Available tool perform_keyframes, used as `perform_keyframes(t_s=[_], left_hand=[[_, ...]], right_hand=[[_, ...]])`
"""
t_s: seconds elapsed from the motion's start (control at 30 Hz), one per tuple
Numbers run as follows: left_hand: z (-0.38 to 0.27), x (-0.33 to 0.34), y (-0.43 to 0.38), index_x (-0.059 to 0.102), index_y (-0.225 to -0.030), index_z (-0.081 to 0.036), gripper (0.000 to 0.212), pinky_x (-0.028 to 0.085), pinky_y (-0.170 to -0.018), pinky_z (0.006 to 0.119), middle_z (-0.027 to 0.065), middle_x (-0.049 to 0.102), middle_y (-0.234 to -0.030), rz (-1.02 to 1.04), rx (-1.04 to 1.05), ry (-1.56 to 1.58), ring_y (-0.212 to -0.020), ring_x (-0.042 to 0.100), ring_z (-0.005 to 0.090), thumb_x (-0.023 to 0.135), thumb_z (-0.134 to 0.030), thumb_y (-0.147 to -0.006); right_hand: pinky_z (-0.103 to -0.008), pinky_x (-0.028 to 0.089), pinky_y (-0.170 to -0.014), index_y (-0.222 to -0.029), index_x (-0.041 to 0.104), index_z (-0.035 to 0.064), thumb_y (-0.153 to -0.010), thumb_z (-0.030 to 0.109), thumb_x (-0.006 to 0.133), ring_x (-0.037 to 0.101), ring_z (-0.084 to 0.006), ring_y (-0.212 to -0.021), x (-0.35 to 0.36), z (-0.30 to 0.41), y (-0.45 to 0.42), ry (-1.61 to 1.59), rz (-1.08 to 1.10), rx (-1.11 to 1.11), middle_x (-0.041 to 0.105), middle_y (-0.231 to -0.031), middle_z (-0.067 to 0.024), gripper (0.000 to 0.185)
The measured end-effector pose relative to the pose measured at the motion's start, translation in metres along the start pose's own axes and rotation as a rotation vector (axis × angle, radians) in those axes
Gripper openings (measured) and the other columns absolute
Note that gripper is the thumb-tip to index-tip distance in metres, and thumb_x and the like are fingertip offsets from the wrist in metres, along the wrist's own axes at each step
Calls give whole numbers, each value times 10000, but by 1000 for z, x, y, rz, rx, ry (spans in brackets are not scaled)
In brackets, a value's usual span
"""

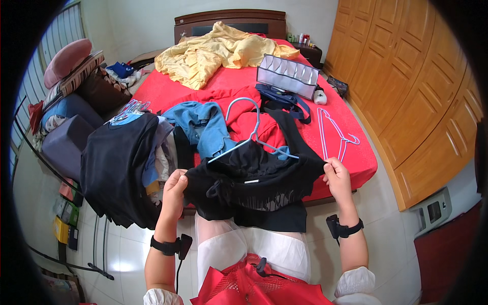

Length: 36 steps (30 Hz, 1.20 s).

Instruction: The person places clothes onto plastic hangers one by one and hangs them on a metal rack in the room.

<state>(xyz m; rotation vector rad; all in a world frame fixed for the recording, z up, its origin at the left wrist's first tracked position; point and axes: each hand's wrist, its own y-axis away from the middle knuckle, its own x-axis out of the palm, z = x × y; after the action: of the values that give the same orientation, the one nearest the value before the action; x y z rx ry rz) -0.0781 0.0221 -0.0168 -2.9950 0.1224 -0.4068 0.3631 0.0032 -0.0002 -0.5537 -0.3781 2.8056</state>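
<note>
A black hooded garment (263, 190) with a drawstring is stretched between both hands at the foot of the bed. My left hand (176, 187) pinches its left side, and my right hand (337, 173) pinches the right side. A pale blue hanger (254, 131) sits in its neck opening, hook upward. Behind it on the bed lie a denim garment (207, 124) and red clothing (255, 127). Two or more thin hangers (343, 139) rest on the red bed cover to the right.
Dark clothes (114, 167) hang on a rack (101, 267) at the left, with several hangers nearby. A yellow cloth (225, 53) and a compartmented fabric organizer (288, 78) are on the bed. Wooden wardrobe doors (411, 95) line the right side.
</note>
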Motion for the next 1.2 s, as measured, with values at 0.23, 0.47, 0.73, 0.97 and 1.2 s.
perform_keyframes(t_s=[0.23, 0.47, 0.73, 0.97, 1.2], left_hand=[[-2, 5, 2, 563, -1062, -68, 184, 411, -860, 241, -9, 604, -965, -32, -5, 110, -922, 551, 92, 529, -217, -960], [-4, 9, 3, 566, -1075, -70, 206, 407, -881, 246, -4, 606, -971, -53, -20, 146, -942, 554, 101, 542, -230, -947], [3, 0, -3, 536, -1156, -54, 302, 407, -947, 269, 25, 581, -1110, 40, 110, 49, -1044, 544, 111, 605, -241, -928], [25, -4, 6, 296, -1437, 9, 1061, 294, -1117, 361, 135, 448, -1400, 96, -8, -282, -1319, 418, 263, 867, -419, -651], [78, 6, 2, 410, -1421, -75, 1097, 262, -1096, 551, 166, 444, -1429, 59, 104, -1214, -1358, 364, 325, 899, -435, -507]], right_hand=[[-186, 438, -487, -1065, 596, 24, -998, 254, 546, 574, -67, -590, 5, -4, 1, -306, 43, 99, 571, -764, -3, 245], [-218, 455, -528, -1042, 579, 55, -985, 291, 564, 588, -104, -604, -1, -6, -4, -399, 147, 146, 580, -778, -8, 243], [-271, 494, -594, -1071, 573, 60, -997, 205, 531, 611, -138, -660, 11, -31, 3, -722, -6, 118, 651, -885, -58, 168], [-278, 479, -605, -1065, 555, 88, -996, 266, 523, 612, -149, -710, -2, -9, 1, -843, -19, -27, 665, -889, -59, 193], [-262, 453, -569, -1068, 558, 105, -990, 277, 532, 605, -146, -683, -9, 30, -8, -856, -23, -52, 673, -891, -49, 190]])
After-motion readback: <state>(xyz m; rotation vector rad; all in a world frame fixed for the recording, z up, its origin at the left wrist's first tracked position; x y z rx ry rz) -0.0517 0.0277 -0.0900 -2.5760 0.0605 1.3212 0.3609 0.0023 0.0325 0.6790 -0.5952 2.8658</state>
